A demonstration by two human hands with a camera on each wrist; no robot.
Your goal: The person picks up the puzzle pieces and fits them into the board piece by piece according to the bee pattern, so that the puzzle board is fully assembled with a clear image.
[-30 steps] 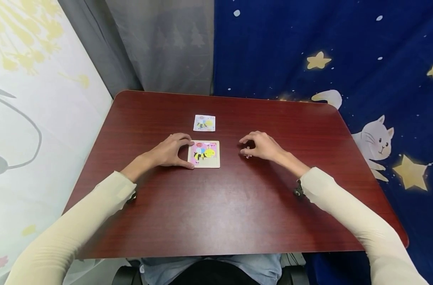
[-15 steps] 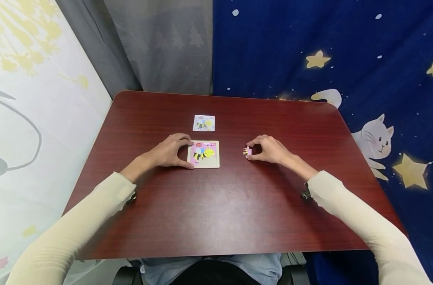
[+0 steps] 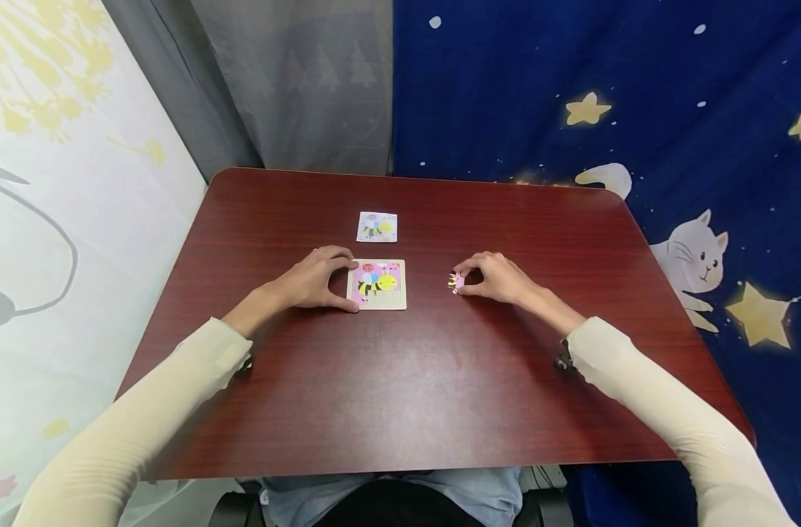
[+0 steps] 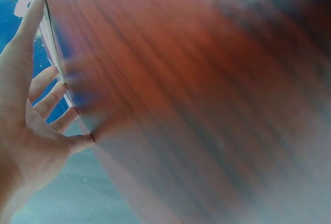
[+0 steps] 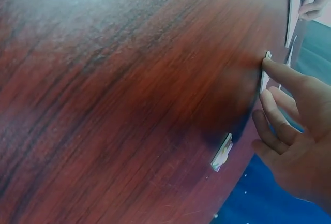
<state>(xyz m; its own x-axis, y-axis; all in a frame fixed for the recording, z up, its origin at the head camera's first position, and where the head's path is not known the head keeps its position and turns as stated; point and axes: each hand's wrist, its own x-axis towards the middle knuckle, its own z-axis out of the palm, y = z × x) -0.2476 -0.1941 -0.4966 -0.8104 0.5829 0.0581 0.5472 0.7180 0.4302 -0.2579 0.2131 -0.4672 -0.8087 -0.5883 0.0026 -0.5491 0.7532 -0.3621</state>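
A square jigsaw puzzle board (image 3: 400, 301) with a pale frame lies on the table, its bee picture filled in above a bare pale area at the lower right. My left hand (image 3: 312, 279) holds the board at its left side, thumb at the near corner and a finger at the far corner. To the right, my right hand (image 3: 495, 277) pinches a small pink, yellow and black puzzle piece (image 3: 456, 282) between thumb and fingers. In the right wrist view another puzzle piece (image 5: 222, 154) lies flat on the table beside that hand; the hand hides it in the head view.
A paper card (image 3: 377, 228) with the same bee picture lies just beyond the board. The dark red wooden table (image 3: 400, 395) reaches back to a grey curtain (image 3: 308, 88) and a blue starry curtain (image 3: 492, 88).
My right hand has shifted a little to the right, and the piece in its fingers has turned so its coloured face shows. My left hand and the board stay in place.
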